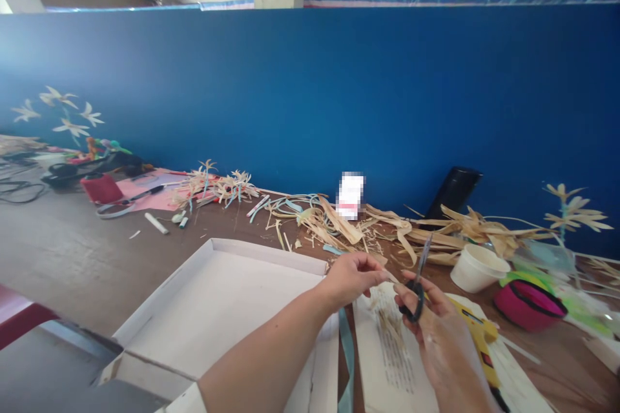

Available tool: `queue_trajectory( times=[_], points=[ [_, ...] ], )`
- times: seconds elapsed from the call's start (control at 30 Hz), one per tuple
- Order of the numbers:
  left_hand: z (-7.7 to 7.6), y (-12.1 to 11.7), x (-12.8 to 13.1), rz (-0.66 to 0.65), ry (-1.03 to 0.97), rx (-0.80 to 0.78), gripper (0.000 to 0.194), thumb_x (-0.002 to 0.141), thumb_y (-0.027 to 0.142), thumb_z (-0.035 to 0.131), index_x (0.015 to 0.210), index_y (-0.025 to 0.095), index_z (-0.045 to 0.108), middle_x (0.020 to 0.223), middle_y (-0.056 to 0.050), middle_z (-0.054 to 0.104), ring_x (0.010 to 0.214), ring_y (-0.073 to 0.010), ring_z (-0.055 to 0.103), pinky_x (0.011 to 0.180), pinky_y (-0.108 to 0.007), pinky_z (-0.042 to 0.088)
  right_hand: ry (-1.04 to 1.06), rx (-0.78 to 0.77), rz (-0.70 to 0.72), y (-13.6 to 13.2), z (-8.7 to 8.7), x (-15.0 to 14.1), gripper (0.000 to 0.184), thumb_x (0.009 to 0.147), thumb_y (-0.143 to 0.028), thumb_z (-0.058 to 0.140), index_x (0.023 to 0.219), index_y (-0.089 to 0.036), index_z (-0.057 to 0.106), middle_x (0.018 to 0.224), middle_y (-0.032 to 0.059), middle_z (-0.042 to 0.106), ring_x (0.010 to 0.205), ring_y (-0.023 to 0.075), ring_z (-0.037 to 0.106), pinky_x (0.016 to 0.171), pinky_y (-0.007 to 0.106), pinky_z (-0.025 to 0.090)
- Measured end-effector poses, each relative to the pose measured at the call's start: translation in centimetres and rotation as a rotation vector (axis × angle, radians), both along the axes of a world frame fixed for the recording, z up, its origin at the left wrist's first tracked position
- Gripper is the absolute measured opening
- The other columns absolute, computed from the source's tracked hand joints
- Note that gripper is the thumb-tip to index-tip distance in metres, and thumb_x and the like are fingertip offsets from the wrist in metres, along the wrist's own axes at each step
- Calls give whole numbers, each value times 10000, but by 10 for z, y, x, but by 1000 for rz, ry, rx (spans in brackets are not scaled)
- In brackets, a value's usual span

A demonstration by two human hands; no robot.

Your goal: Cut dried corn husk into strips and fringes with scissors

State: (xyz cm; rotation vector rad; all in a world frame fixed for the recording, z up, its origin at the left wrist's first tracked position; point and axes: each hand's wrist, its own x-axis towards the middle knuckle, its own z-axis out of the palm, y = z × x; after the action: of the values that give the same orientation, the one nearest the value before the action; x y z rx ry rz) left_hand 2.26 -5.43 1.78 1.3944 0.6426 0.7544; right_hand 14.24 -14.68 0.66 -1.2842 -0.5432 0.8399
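My left hand (352, 276) pinches a small pale strip of dried husk (390, 278) between thumb and fingertips. Black-handled scissors (424, 261) hang on the fingers of my right hand (438, 329), their blades pointing up and away. The right thumb and fingertip are close to the strip's other end; whether they grip it I cannot tell. Below both hands lies a printed white sheet (375, 377) with thin husk scraps (391, 326) on it. A yellow glue gun (484, 345) rests beside my right hand, partly hidden by it.
A shallow white cardboard box (232, 297) lies left of the sheet. Husk pieces (334, 222) and a phone (351, 195) are along the blue partition (290, 97). A white cup (479, 269), a pink pouch (527, 304) and a husk flower (564, 210) stand at right.
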Motion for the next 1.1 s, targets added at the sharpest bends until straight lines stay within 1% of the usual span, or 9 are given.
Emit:
queue_trajectory(
  times=[0.17,0.27,0.37,0.47,0.57,0.67,0.77,0.93,1.1],
  points=[
    [4,2,-1,44,-54,-62,278,632,376,685,702,137,561,622,12,514,540,-67,457,447,-174,376,68,-16,-46,-1,7,-3,584,498,-318,825,1038,-248,615,785,-9,701,630,107,571,471,150,409],
    [4,2,-2,35,-69,-76,272,628,366,687,709,137,564,619,10,512,552,-74,465,442,-173,380,80,-12,-58,0,9,-4,593,474,-308,833,1025,-247,620,763,-14,704,631,110,576,461,144,407],
    [4,1,-2,23,-68,-74,267,628,360,688,713,140,564,611,11,513,548,-75,467,433,-171,374,85,8,-61,0,10,-5,583,476,-294,830,1020,-241,625,768,-7,706,634,125,589,465,162,422],
    [4,0,-1,16,-60,-65,261,631,355,688,708,142,559,601,13,514,542,-75,470,431,-170,372,98,24,-60,-2,13,-7,583,467,-280,832,1011,-231,629,763,-1,704,584,122,580,456,179,426],
    [4,0,-1,22,-36,-58,246,633,340,684,704,144,553,592,14,517,529,-74,469,431,-173,375,93,24,-58,-2,14,-8,577,467,-290,833,1005,-234,631,703,-18,688,536,98,547,449,168,410],
    [4,-1,-1,7,-19,-54,251,632,344,684,711,145,554,595,13,524,520,-71,466,438,-177,382,38,5,-63,-1,10,-6,546,502,-309,818,1008,-242,625,642,-41,664,510,89,520,430,160,376],
    [2,-1,-1,-31,-14,-51,263,625,355,690,720,144,565,610,9,531,537,-74,473,447,-180,391,-11,23,-68,0,4,-2,527,521,-309,810,1006,-235,617,635,-39,661,510,94,510,420,164,354],
    [0,0,-1,-60,-8,-64,255,621,344,693,730,144,576,630,4,536,566,-85,488,447,-183,396,-30,106,-70,0,-1,2,513,524,-277,811,994,-223,614,658,-24,668,578,117,557,478,181,397],
    [1,-1,-1,-67,4,-76,257,624,348,689,736,148,572,632,3,540,572,-86,496,451,-180,393,-35,103,-89,1,-1,3,531,512,-280,813,1000,-218,613,660,-17,668,580,125,567,475,193,403]
  ],
)
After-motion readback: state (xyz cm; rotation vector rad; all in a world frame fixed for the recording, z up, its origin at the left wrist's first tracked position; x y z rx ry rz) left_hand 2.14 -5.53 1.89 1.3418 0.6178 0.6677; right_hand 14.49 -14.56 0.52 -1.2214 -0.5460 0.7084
